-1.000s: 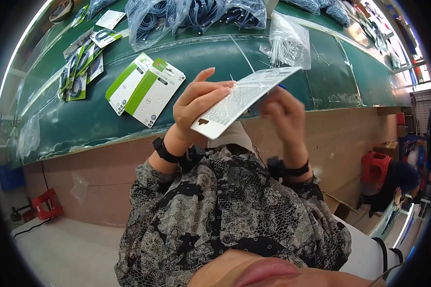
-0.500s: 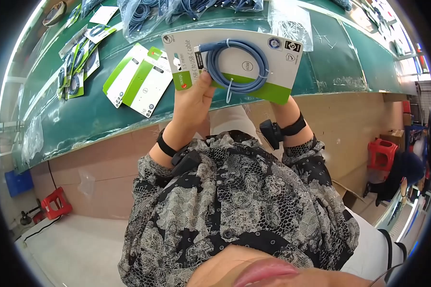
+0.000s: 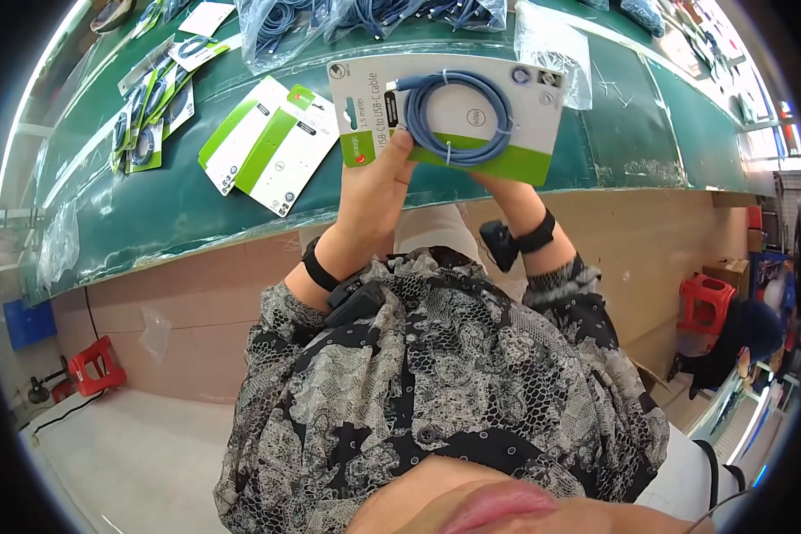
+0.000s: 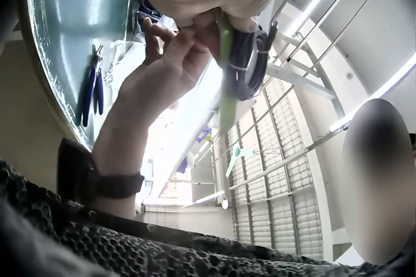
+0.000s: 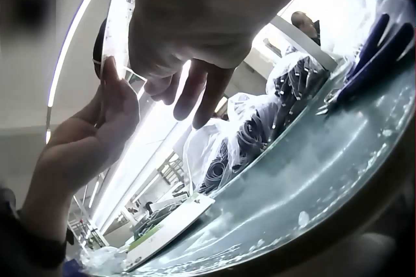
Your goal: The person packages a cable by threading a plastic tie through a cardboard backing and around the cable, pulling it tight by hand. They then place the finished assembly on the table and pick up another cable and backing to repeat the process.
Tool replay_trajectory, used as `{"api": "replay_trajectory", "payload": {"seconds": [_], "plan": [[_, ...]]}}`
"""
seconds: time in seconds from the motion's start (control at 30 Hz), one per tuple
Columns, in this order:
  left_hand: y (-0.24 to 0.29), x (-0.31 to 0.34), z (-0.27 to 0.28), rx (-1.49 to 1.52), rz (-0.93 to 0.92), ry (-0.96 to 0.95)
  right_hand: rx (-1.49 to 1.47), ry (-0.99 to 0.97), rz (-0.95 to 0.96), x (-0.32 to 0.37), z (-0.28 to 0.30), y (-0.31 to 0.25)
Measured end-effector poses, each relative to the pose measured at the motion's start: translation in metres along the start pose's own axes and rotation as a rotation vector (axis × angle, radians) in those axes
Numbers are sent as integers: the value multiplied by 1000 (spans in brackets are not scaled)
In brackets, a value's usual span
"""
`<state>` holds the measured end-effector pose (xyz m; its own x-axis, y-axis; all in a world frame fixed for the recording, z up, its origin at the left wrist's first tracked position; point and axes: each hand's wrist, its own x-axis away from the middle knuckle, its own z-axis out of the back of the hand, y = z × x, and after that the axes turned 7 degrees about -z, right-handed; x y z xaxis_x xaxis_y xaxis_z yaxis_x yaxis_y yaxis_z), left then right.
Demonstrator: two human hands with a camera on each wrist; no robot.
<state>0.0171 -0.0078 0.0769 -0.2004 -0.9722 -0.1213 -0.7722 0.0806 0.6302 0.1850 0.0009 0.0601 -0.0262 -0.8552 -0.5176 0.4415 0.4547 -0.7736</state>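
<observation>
My left hand (image 3: 378, 191) grips the left part of a white and green packaging card (image 3: 543, 116), thumb on its front. Printed "USB-C to USB-C cable", the card faces the head camera. A coiled blue USB-C cable (image 3: 505, 129) lies against it, bound by white cable ties at top and bottom. Behind the card is my right hand (image 3: 512, 194), its fingers hidden in the head view. The right wrist view shows a thin white cable tie tail (image 5: 135, 74) running from the card to my right fingertips, which pinch it.
Two flat cards (image 3: 298, 165) lie on the green table (image 3: 173, 214). Carded cables (image 3: 156, 107) are piled at left; bags of blue cables (image 3: 356, 22) sit at the back beside a bag of white ties (image 3: 556, 53). Blue-handled cutters (image 4: 94, 88) lie on the table.
The card has turned from tilted, back side up, to facing the head camera. The lower tie's loop, loose half a second ago, now sits tight round the cable.
</observation>
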Motion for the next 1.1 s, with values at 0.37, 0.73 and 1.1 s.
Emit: {"api": "replay_trajectory", "payload": {"seconds": [0.37,0.73,1.1], "plan": [[-9,-26,11,80,29,48,175,234,-132,2,30,-18],[-7,-14,22,93,197,-58,543,-209,244,-15,37,-38],[-14,-1,3,-78,49,13,477,-62,27,1,21,-48]]}}
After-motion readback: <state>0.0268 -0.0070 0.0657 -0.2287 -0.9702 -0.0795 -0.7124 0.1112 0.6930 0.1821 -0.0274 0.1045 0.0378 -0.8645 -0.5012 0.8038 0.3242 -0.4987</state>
